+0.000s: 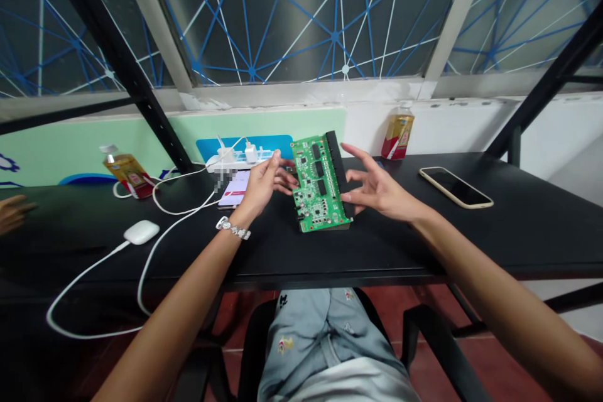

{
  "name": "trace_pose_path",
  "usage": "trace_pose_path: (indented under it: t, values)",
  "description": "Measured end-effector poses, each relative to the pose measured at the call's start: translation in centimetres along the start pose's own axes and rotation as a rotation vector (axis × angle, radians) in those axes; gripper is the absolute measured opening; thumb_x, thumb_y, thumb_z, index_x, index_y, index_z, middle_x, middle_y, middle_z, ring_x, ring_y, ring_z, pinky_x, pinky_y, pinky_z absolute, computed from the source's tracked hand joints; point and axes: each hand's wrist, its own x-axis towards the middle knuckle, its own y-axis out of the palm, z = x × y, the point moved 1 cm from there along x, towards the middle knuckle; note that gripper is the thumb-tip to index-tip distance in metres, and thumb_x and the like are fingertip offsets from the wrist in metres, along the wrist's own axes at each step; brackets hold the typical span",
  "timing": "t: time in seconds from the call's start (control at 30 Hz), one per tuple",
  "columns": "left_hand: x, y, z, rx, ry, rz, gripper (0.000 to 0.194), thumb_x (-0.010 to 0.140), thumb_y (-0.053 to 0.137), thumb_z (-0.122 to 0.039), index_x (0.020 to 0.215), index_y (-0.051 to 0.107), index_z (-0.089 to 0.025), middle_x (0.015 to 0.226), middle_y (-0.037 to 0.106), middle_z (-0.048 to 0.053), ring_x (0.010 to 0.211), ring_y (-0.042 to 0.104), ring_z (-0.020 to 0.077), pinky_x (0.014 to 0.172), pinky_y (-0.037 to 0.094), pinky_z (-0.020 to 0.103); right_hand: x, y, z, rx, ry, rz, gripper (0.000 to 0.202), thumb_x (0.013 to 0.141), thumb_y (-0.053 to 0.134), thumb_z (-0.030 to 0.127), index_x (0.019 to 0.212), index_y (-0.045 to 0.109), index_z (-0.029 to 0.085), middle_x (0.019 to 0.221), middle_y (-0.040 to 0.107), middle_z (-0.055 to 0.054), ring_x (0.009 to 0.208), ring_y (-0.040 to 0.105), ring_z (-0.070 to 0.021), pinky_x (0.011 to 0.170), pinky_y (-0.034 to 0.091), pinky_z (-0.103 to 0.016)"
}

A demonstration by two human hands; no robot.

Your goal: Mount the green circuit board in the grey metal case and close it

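A green circuit board (316, 191) is held tilted above the black table, its chip side facing me. A long black connector strip (338, 166) runs along its right edge. At the board's left edge is my left hand (264, 181), gripping with its fingertips partly hidden behind the board; a silver watch or bracelet (233, 227) circles that wrist. My right hand (377, 191) pinches the strip's lower part between thumb and fingers, with the index finger stretched away from it. Something beneath the board's lower edge is mostly hidden.
A phone with a lit screen (234, 190) lies left of my left hand, near a white power strip (238, 160). White cables and a white earbud case (141, 232) lie further left. Two drink bottles (398, 133) and a dark phone (456, 188) are around. Another person's hand (14, 212) shows far left.
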Motion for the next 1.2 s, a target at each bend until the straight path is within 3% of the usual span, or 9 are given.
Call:
trace_pose_path:
  t: [0.17,0.3,0.4,0.47,0.57,0.67,0.83,0.97,1.2]
  values:
    - [-0.2,0.4,0.5,0.097,-0.042,0.112,0.063,0.093,0.032,-0.068,0.066,0.056,-0.017,0.05,0.057,0.004,0.045,0.059,0.0121,0.043,0.046,0.021,0.4,-0.7,-0.9,0.003,-0.024,-0.097,0.067,0.071,0.08,0.018,0.13,0.053,0.032,0.105,0.056,0.0,0.066,0.058,-0.0076,0.052,0.06,-0.021]
    - [-0.2,0.3,0.8,0.128,0.112,0.06,0.042,0.094,0.045,-0.054,0.1,0.061,-0.016,0.065,0.064,0.003,0.054,0.062,0.012,0.044,0.047,0.018,0.4,-0.7,-0.7,0.108,0.103,-0.048,0.073,0.073,0.078,0.017,0.138,0.047,0.032,0.1,0.063,0.0,0.068,0.062,-0.0105,0.052,0.059,-0.023]
    - [-0.4,-0.1,0.4,0.2,0.321,0.045,0.052,0.085,0.064,-0.032,0.133,0.05,-0.021,0.109,0.068,0.011,0.086,0.068,0.0167,0.057,0.055,0.021,0.3,-0.7,-0.3,0.22,0.216,-0.019,0.071,0.075,0.074,0.015,0.139,0.048,0.028,0.104,0.069,-0.004,0.082,0.069,-0.0169,0.067,0.061,-0.029]
    - [-0.6,-0.2,0.0,0.302,0.442,0.115,0.058,0.08,0.069,-0.023,0.136,0.052,-0.024,0.134,0.058,0.014,0.108,0.064,0.022,0.073,0.059,0.029,0.2,-0.8,-0.1,0.273,0.274,-0.042,0.065,0.075,0.072,0.014,0.136,0.052,0.025,0.112,0.071,-0.007,0.095,0.07,-0.0212,0.08,0.059,-0.034]
    - [-0.8,-0.3,-0.6,0.415,0.601,0.189,0.04,0.083,0.067,-0.021,0.123,0.066,-0.024,0.136,0.059,0.011,0.12,0.06,0.0243,0.097,0.052,0.043,0.2,-0.9,0.0,0.329,0.347,-0.091,0.059,0.077,0.067,0.014,0.134,0.055,0.023,0.117,0.071,-0.008,0.099,0.071,-0.023,0.086,0.057,-0.038]
    - [-1.0,-0.4,-0.8,0.469,0.69,0.2,0.026,0.086,0.064,-0.024,0.112,0.071,-0.024,0.123,0.069,0.009,0.116,0.063,0.0218,0.104,0.048,0.044,0.3,-1.1,0.1,0.341,0.383,-0.102,0.055,0.079,0.063,0.015,0.133,0.056,0.02,0.114,0.072,-0.009,0.085,0.073,-0.0206,0.076,0.06,-0.035]
    - [-1.5,-0.5,-1.0,0.572,0.65,0.183,0.017,0.087,0.065,-0.032,0.099,0.073,-0.022,0.106,0.075,0.008,0.104,0.068,0.0203,0.095,0.052,0.037,0.6,-2.2,0.6,0.315,0.426,0.052,0.059,0.088,0.048,0.057,0.129,0.056,0.015,0.098,0.074,-0.013,0.045,0.058,-0.0142,0.037,0.048,-0.027]
    - [-1.8,-0.3,-1.1,0.51,0.529,0.042,0.023,0.083,0.068,-0.042,0.082,0.07,-0.019,0.085,0.072,0.007,0.08,0.068,0.0175,0.076,0.055,0.03,0.5,-2.9,0.4,0.289,0.407,0.068,0.067,0.084,0.036,0.069,0.117,0.059,0.015,0.099,0.074,-0.016,0.054,0.062,-0.0178,0.043,0.051,-0.029]
    - [-1.4,0.7,-0.5,0.154,0.283,-0.041,0.032,0.083,0.066,-0.043,0.103,0.059,-0.019,0.066,0.056,-0.004,0.049,0.053,0.0083,0.046,0.048,0.02,1.1,-3.3,-1.2,0.3,0.442,0.011,0.071,0.084,0.028,0.076,0.1,0.063,0.017,0.077,0.071,-0.014,0.048,0.055,-0.0169,0.037,0.045,-0.026]
